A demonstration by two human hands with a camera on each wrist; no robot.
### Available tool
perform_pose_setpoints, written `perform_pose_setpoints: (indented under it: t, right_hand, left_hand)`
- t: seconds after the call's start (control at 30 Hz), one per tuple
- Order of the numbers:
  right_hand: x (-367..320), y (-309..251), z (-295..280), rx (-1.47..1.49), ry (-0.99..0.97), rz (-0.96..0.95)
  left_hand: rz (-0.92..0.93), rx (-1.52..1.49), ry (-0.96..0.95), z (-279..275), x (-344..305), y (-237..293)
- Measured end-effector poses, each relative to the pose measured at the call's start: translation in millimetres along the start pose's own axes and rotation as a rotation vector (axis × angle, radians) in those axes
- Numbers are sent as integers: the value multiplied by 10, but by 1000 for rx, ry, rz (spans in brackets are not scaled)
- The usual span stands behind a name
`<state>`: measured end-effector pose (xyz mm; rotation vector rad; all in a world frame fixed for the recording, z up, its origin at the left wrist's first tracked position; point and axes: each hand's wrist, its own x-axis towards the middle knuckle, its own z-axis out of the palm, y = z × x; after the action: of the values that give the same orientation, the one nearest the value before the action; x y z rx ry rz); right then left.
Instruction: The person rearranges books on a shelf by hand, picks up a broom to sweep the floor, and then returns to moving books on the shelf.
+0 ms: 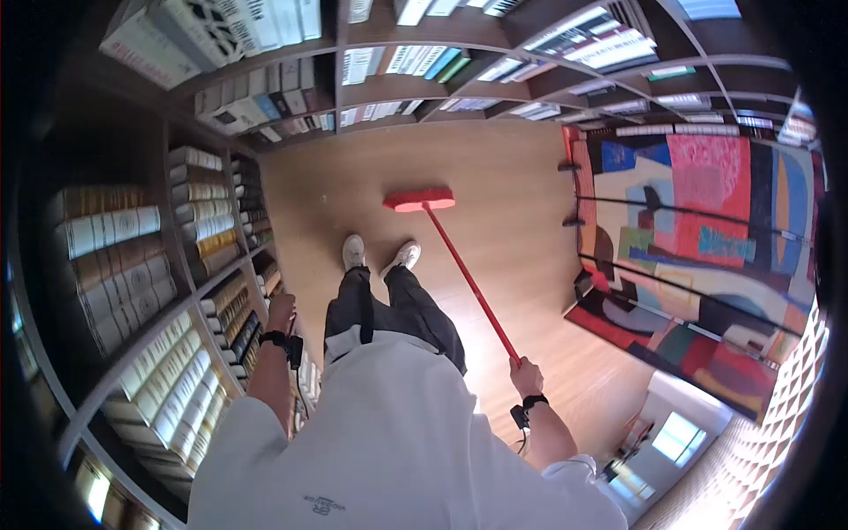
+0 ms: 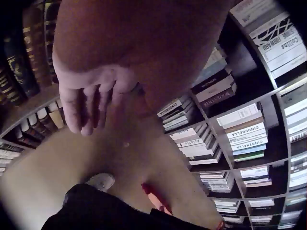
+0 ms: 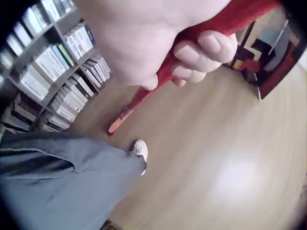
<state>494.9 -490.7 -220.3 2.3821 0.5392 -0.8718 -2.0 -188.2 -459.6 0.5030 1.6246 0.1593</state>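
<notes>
A red broom lies across the view from the right hand (image 1: 527, 378) to its head (image 1: 419, 199), which rests on the wooden floor ahead of the shoes. Curled fingers of the right hand (image 3: 165, 48) grip the red handle (image 3: 240, 18) near its upper end. The left hand (image 1: 282, 309) hangs beside the bookshelf on the left, away from the broom. In the left wrist view that hand (image 2: 98, 91) has loosely bent fingers with nothing held, and part of the red broom head (image 2: 156, 197) shows below it.
Bookshelves (image 1: 208, 287) full of books line the left side and the far side. On the right stands a colourful patterned panel (image 1: 671, 221) with dark bars across it. White shoes (image 1: 353, 251) stand on the floor (image 1: 512, 168) between them. A bright window (image 1: 678, 438) shows at lower right.
</notes>
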Motion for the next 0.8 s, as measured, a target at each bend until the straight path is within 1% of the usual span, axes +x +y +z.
perform_pose_setpoints:
  t: [0.03, 0.07, 0.1, 0.17, 0.23, 0.3, 0.33, 0.37, 0.43, 0.5, 0.53, 0.57, 0.6, 0.63, 0.67, 0.7, 0.73, 0.77, 0.8]
  right_hand:
    - [-100, -32, 22, 16, 15, 12]
    - [-159, -38, 49, 30, 32, -12]
    - [-156, -113, 31, 66, 38, 18]
    - [-143, -329, -1, 90, 9, -44]
    - [105, -667, 62, 133, -10, -134]
    - [392, -1116, 68, 194, -8, -286]
    - [511, -1374, -24, 261, -16, -347]
    - [597, -1592, -99, 326, -31, -409]
    - [765, -1903, -168, 273, -99, -432]
    - [755, -1942, -293, 222, -183, -305]
    - [723, -1855, -307, 229, -174, -260]
    - [798, -1724, -176, 201, -152, -275]
    - [673, -1557, -264, 235, -175, -253]
    - [589, -1384, -269, 301, -168, -221]
    - [771, -1193, 122, 231, -176, -148]
    - [761, -986, 305, 236, -207, -106]
    - [702, -765, 428, 241, -257, -51]
    - [643, -538, 608, 250, -294, 7]
    - [644, -286, 880, 306, -331, 15]
  left_hand:
    - [45, -40, -2, 13, 5, 157]
    - [99, 56, -93, -35, 229, 128]
    - [121, 87, -121, -6, 201, 243]
    - [122, 59, -108, 66, 22, 504]
    - [159, 196, 28, 124, 65, 497]
    - [164, 560, -38, -4, 320, 331]
    - [205, 565, -49, 39, 404, 230]
    - [117, 526, -57, 34, 481, 67]
    - [-68, 470, -66, -122, 532, -135]
    - [-60, 322, -67, -229, 354, -177]
    - [-126, 277, -79, -219, 212, -101]
    - [-190, 224, -93, -182, 87, -56]
    - [125, 1062, -251, -159, -71, 8]
    - [493, 1890, -366, -95, -56, 118]
    - [214, 1223, -302, -41, 35, 167]
    - [-53, 553, -242, -164, 222, 18]
    - [-24, 572, -247, -344, 469, -339]
    - [130, 774, -263, -348, 585, -281]
    - [280, 972, -274, -140, 709, -12]
